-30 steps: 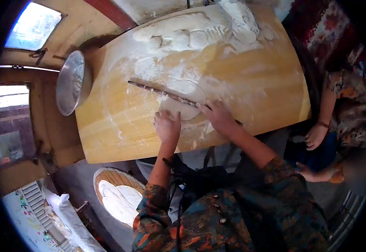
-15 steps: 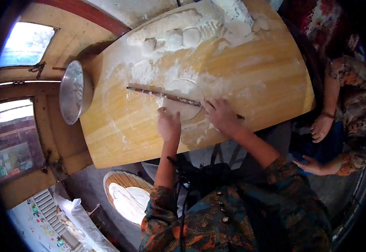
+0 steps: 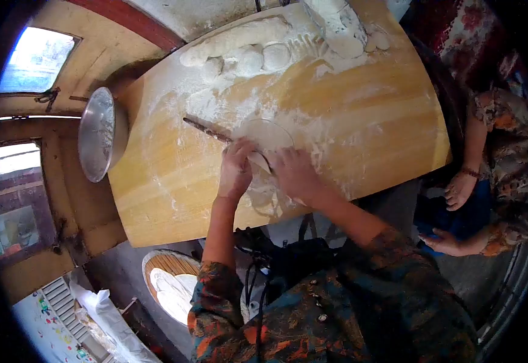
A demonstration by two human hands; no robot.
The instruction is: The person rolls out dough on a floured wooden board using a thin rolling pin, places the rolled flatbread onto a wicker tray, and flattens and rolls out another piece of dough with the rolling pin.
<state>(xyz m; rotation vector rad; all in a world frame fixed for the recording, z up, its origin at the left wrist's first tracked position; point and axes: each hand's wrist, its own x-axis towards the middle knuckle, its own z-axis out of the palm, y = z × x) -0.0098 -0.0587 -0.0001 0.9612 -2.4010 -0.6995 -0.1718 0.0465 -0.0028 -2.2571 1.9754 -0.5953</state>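
Note:
A dark thin rolling pin [image 3: 206, 129] lies slanted over a flat round of dough [image 3: 267, 133] on the floured wooden board [image 3: 173, 206]. My left hand [image 3: 237, 169] is closed on the pin at the near left side of the dough. Beside it, my right hand [image 3: 297, 175] presses down with curled fingers at the dough's near right edge; what lies under its fingers is hidden. Part of the dough's near edge shows between my hands.
A metal bowl [image 3: 100, 136] stands tilted at the board's left. Along the back lie a long dough roll [image 3: 240, 39], dough lumps [image 3: 249, 59] and a floury bag [image 3: 339, 30]. White flat pieces fill a round basket [image 3: 155, 266] below. A person's hands [image 3: 459, 190] are at the right.
Both hands have moved closer together over the dough, my left hand up onto the pin and my right hand leftward. The pin's right end no longer shows.

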